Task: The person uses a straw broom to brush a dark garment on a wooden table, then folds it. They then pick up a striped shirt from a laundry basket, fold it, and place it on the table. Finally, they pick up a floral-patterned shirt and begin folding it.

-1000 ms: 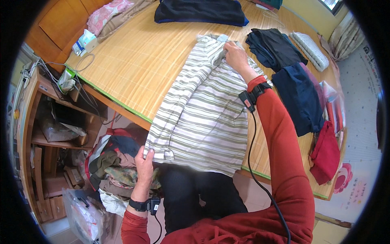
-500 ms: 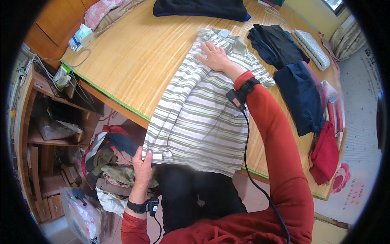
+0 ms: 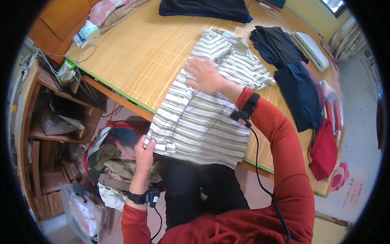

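Observation:
A striped shirt (image 3: 211,126) in white and olive green lies on the mat-covered bed, its collar at the far end. Its left side is folded inward lengthwise, and the near hem hangs over the edge above my knees. At the lower left corner my left hand (image 3: 144,154) is closed on the shirt, thumb on top. My right hand (image 3: 205,76) lies flat on the folded strip below the collar, fingers spread. A short sleeve spreads out to the right.
Folded dark trousers (image 3: 278,46), navy clothes (image 3: 298,97) and a red garment (image 3: 324,152) lie along the right side. A dark folded cloth (image 3: 205,9) sits at the far edge. Below left stands a bag of crumpled clothes (image 3: 109,162) beside a wooden shelf (image 3: 61,138).
My right hand has slid from near the collar down and left along the folded strip. The left hand keeps its hold on the corner, and the shirt's hem has shifted slightly upward.

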`<state>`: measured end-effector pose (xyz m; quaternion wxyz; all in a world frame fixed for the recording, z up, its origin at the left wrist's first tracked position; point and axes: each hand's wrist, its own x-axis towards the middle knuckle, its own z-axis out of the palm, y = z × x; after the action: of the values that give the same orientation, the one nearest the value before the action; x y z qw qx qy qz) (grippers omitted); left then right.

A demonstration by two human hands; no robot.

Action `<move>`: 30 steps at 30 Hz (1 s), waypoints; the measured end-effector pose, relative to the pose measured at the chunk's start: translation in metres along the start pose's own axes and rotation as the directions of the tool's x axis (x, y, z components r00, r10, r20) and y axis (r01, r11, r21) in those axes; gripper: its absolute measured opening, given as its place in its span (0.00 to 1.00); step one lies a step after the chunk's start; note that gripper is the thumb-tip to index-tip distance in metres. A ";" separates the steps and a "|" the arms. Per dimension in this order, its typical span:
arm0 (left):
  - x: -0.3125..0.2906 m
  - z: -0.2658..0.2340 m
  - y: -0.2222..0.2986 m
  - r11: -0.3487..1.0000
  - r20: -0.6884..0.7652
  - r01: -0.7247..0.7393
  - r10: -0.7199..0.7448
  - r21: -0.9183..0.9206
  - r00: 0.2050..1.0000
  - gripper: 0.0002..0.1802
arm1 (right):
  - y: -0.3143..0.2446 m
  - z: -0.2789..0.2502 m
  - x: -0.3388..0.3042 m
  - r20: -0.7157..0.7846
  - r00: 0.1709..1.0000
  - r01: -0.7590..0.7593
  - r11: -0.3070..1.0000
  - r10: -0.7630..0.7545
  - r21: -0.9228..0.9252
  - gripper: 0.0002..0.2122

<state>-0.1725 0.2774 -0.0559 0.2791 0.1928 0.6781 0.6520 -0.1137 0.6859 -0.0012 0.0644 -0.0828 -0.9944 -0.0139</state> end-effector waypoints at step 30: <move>-0.103 0.249 0.096 0.263 0.804 -0.835 0.246 0.483 0.542 0.21 | 0.166 -0.062 -0.239 -0.298 0.654 -0.562 0.710 0.695 0.424 0.10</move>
<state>0.0539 0.4133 0.0536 0.0788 0.7250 0.6558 0.1952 0.1554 0.8087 0.0321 0.2980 -0.4100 -0.8507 0.1396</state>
